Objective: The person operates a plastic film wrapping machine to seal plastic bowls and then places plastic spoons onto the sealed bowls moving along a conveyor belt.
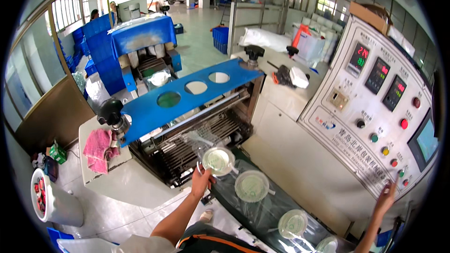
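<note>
Panel (pixel 328 126): our right hand (pixel 385 200) rests at its lower right corner, one finger stretched to a button, the others loosely bent.
Film belt (pixel 262 215): carries sealed cups in a row.
Cup (pixel 218 160): at the belt's upper end, just above our left hand (pixel 201 181); the nearer hand, its fingers pinch the cup's left rim.

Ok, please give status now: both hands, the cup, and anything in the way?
Left hand grips cup at film edge. Right hand fingers on panel buttons. More cups follow behind on film.
</note>
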`<action>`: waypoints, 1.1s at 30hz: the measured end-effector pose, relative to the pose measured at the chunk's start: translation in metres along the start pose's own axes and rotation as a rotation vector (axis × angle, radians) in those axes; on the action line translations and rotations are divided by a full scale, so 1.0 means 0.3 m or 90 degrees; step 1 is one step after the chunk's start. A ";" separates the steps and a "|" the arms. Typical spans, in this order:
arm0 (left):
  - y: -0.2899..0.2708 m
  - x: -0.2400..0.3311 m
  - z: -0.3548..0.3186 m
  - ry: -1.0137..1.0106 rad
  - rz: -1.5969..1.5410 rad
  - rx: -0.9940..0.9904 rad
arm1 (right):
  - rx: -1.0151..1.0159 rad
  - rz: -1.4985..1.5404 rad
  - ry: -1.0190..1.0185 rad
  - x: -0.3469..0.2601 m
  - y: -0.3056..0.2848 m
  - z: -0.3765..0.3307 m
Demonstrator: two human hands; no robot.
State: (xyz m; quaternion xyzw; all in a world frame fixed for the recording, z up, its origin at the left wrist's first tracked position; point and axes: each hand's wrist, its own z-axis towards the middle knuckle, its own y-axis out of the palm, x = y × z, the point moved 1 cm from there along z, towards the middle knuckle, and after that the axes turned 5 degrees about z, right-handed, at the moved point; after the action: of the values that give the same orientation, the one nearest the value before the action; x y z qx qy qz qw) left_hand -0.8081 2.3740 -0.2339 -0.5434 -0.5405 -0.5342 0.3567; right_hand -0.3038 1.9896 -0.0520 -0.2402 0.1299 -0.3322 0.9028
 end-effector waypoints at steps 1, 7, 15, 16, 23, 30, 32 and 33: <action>0.007 -0.003 0.003 -0.007 0.000 0.002 | -0.016 0.438 0.264 -0.092 0.056 -0.017; -0.007 -0.041 0.009 0.010 0.004 0.028 | -0.641 0.669 0.002 -1.101 0.470 -0.136; -0.002 -0.034 0.005 0.015 0.032 0.010 | -0.805 0.631 -0.266 -1.960 0.870 -0.272; -0.001 -0.026 0.001 0.018 0.022 0.008 | -0.831 0.562 -0.312 -2.005 0.860 -0.281; -0.019 -0.075 0.025 -0.004 0.054 -0.009 | -0.729 0.390 -0.652 -2.131 0.801 -0.324; 0.001 -0.036 0.022 -0.004 0.004 -0.033 | -0.514 0.481 -0.611 -2.098 0.939 -0.396; -0.023 -0.022 0.014 -0.007 0.028 -0.003 | -0.720 0.415 -0.461 -2.142 0.779 -0.320; -0.021 -0.022 0.008 0.006 0.053 -0.002 | -0.728 0.412 -0.447 -2.126 0.790 -0.313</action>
State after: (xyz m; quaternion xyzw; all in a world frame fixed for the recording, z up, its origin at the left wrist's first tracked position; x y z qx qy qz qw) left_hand -0.8126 2.3759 -0.2419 -0.5637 -0.5148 -0.5221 0.3803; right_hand -0.6890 2.5367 -0.2074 -0.7143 0.0507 0.1663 0.6779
